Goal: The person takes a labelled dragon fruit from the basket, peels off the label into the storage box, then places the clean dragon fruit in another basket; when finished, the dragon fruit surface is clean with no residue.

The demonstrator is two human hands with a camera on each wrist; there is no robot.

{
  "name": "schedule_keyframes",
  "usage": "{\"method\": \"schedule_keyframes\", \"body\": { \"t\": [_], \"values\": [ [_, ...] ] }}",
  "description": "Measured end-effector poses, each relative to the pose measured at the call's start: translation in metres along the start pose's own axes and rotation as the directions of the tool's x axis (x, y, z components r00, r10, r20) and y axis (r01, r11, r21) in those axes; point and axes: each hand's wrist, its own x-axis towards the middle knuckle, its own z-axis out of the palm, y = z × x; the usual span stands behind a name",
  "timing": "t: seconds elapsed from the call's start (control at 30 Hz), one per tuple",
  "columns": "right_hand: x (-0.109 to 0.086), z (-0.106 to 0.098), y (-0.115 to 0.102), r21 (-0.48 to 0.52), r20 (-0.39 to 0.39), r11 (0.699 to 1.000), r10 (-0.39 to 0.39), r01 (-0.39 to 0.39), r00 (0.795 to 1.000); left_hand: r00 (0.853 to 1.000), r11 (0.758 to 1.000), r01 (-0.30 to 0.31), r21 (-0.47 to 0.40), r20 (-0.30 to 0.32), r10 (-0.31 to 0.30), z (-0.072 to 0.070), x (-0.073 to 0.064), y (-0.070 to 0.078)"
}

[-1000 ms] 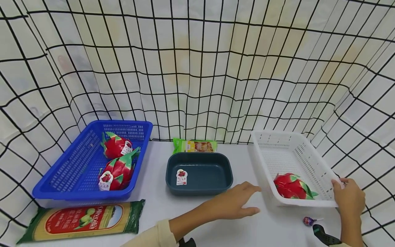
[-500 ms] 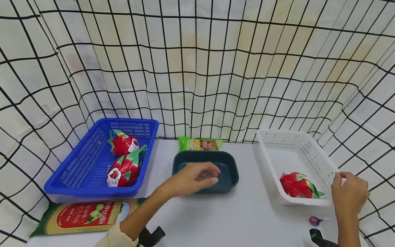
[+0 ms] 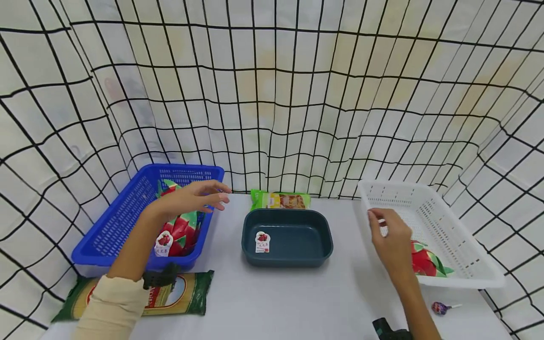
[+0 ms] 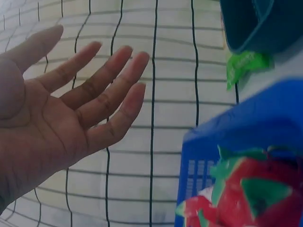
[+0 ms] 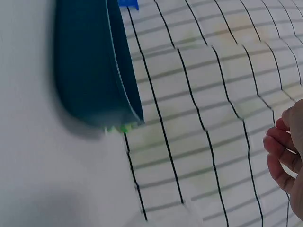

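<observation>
Fingers (image 4: 70, 69) of the left hand (image 3: 187, 198) spread above the blue basket (image 3: 121, 231), where two dragon fruits (image 3: 183, 231) lie; the right hand (image 3: 392, 238) curls loosely near the white basket (image 3: 467, 282), a third dragon fruit (image 3: 425, 262) inside; between them, a teal tray (image 3: 293, 259) rests on the tabletop (image 3: 293, 307)

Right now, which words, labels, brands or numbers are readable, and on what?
None reads surely.
Label in the dark tray: too small.
Sticker on the dragon fruit in the blue basket: too small.
Long packet: partly behind a sleeve, rest unclear.
Green packet: print too small.
</observation>
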Motion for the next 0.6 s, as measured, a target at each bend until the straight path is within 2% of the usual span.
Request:
{"method": "schedule_keyframes", "body": {
  "t": [0.07, 0.13, 0.17, 0.23, 0.3, 0.37, 0.43, 0.5, 0.6],
  "values": [
    [0.000, 0.019, -0.019, 0.101, 0.086, 0.995, -0.017, 0.008, 0.996, 0.999, 1.000, 0.014, -0.025, 0.046, -0.013, -0.017, -0.001, -0.013],
    [-0.004, 0.036, -0.040, 0.250, 0.198, 0.967, -0.004, -0.047, 0.980, 0.997, 0.998, 0.030, -0.056, 0.066, -0.027, -0.030, -0.003, -0.028],
    [-0.007, 0.044, -0.050, 0.326, 0.261, 0.940, 0.010, -0.098, 0.965, 0.997, 0.996, 0.037, -0.082, 0.067, -0.031, -0.036, -0.003, -0.035],
    [-0.013, 0.060, -0.073, 0.442, 0.403, 0.863, 0.054, -0.245, 0.914, 0.998, 0.989, 0.044, -0.141, 0.057, -0.036, -0.045, -0.004, -0.051],
    [-0.021, 0.075, -0.094, 0.514, 0.546, 0.753, 0.083, -0.411, 0.834, 0.999, 0.976, 0.050, -0.212, 0.029, -0.045, -0.054, -0.004, -0.067],
    [-0.028, 0.091, -0.116, 0.523, 0.673, 0.644, 0.089, -0.558, 0.734, 0.997, 0.955, 0.075, -0.285, -0.009, -0.081, -0.062, -0.006, -0.082],
    [-0.033, 0.108, -0.136, 0.508, 0.772, 0.530, 0.070, -0.679, 0.632, 0.988, 0.935, 0.122, -0.333, -0.048, -0.146, -0.069, -0.008, -0.094],
    [-0.037, 0.126, -0.156, 0.463, 0.847, 0.407, 0.058, -0.788, 0.528, 0.971, 0.912, 0.190, -0.362, -0.070, -0.230, -0.075, -0.011, -0.105],
    [-0.039, 0.151, -0.181, 0.373, 0.914, 0.245, 0.066, -0.895, 0.399, 0.934, 0.882, 0.315, -0.352, -0.050, -0.354, -0.077, -0.014, -0.116]
  ]
}}
